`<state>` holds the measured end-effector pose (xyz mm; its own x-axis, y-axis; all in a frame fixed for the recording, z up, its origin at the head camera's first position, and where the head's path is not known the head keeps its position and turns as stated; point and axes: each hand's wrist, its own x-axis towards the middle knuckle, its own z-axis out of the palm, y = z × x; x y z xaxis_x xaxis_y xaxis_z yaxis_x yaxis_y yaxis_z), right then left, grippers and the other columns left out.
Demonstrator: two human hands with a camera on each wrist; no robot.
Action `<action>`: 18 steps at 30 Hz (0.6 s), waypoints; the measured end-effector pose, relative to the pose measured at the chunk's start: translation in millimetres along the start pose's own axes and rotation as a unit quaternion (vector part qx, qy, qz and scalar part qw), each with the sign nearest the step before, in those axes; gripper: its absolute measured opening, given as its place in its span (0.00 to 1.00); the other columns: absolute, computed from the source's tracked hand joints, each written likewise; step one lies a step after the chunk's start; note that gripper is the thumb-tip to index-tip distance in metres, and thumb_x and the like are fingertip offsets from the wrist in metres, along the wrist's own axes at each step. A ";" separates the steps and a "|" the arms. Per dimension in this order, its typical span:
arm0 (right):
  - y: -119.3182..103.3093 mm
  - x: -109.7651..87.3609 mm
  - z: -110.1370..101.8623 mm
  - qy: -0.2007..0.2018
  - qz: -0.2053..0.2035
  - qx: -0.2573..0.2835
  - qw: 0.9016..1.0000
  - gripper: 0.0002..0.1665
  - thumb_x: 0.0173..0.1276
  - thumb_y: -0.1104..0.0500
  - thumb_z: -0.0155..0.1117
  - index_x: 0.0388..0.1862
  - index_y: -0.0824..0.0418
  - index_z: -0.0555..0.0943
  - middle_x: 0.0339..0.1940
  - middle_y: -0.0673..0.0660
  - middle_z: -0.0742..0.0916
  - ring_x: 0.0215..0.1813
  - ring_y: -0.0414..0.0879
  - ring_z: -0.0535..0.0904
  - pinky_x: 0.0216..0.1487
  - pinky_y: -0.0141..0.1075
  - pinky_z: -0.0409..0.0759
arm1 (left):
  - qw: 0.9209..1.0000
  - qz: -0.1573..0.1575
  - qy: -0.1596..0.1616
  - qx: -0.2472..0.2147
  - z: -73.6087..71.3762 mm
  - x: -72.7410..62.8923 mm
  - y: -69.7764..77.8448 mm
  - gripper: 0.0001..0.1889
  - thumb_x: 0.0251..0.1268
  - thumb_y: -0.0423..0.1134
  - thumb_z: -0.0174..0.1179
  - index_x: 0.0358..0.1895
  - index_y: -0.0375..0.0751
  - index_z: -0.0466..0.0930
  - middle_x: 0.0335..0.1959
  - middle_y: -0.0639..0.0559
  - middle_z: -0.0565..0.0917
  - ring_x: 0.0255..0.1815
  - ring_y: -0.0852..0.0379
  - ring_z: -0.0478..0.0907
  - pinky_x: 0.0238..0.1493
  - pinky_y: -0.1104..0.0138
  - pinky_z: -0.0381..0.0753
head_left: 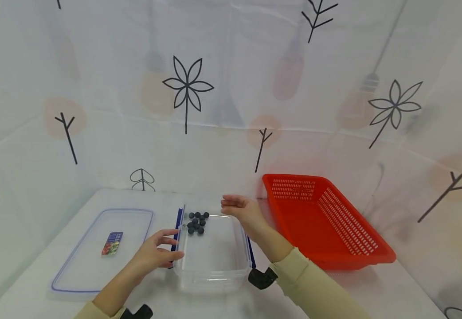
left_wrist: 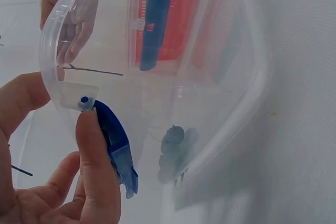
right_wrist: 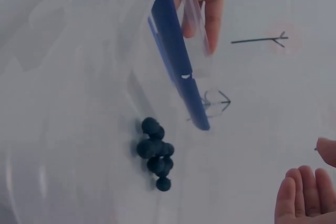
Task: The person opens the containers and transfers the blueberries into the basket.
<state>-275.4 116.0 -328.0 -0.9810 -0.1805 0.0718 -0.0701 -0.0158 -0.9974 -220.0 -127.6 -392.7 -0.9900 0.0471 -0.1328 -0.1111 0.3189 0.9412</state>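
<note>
A clear plastic container point(head_left: 219, 248) stands on the table with blue side latches swung open. Several blueberries point(head_left: 197, 223) lie clustered at its back left; the right wrist view shows the same blueberries point(right_wrist: 156, 150). My left hand point(head_left: 155, 252) grips the container's left rim, thumb over the edge beside the blue latch point(left_wrist: 116, 142) and fingers outside. Above the back right corner of the container hovers my right hand point(head_left: 248, 217), fingers extended and palm facing inward, with nothing in it. In the right wrist view, the fingers point(right_wrist: 310, 195) of that hand show at the lower right.
Flat on the table at the left lies a clear lid point(head_left: 73, 274) with a blue edge and a small coloured label point(head_left: 112, 243). A red perforated basket point(head_left: 295, 221) stands close by on the right. Patterned white cloth point(head_left: 223, 155) hangs behind the table.
</note>
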 end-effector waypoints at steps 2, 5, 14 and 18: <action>0.2 3.2 0.4 0.002 0.004 0.000 1.000 0.20 0.63 0.70 0.61 0.54 0.71 0.75 0.46 0.62 0.83 0.52 0.55 0.77 0.59 0.43 0.71 | 1.000 0.000 -0.002 -0.002 0.2 0.5 -0.9 0.36 0.47 0.41 0.72 0.63 0.42 0.67 0.50 0.42 0.75 0.33 0.53 0.79 0.34 0.61 0.83; 0.2 8.3 0.8 0.002 0.014 0.006 1.000 0.20 0.63 0.70 0.61 0.55 0.70 0.75 0.46 0.61 0.83 0.51 0.54 0.78 0.60 0.43 0.70 | 1.000 -0.001 -0.007 -0.005 0.1 1.2 -1.0 0.37 0.47 0.42 0.72 0.63 0.43 0.67 0.50 0.42 0.75 0.34 0.53 0.79 0.35 0.62 0.83; 1.3 26.5 3.8 0.008 0.028 0.008 1.000 0.19 0.63 0.70 0.61 0.53 0.69 0.77 0.44 0.60 0.83 0.47 0.50 0.80 0.59 0.43 0.71 | 1.000 -0.002 -0.005 -0.014 -0.6 0.4 -0.3 0.36 0.47 0.38 0.72 0.63 0.43 0.68 0.49 0.44 0.75 0.32 0.54 0.78 0.34 0.60 0.83; 2.3 34.1 6.6 0.001 0.033 0.002 0.999 0.19 0.62 0.70 0.62 0.53 0.69 0.77 0.44 0.60 0.83 0.48 0.50 0.80 0.58 0.41 0.71 | 1.000 -0.005 -0.003 -0.011 -1.0 0.4 -0.1 0.36 0.47 0.38 0.72 0.63 0.44 0.68 0.49 0.44 0.75 0.32 0.54 0.78 0.34 0.60 0.83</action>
<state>-307.7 103.4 -327.9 -0.9836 -0.1802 0.0051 -0.0038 -0.0078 -1.0000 -220.5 -128.5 -392.5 -0.9882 0.0499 -0.1450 -0.1237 0.2991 0.9462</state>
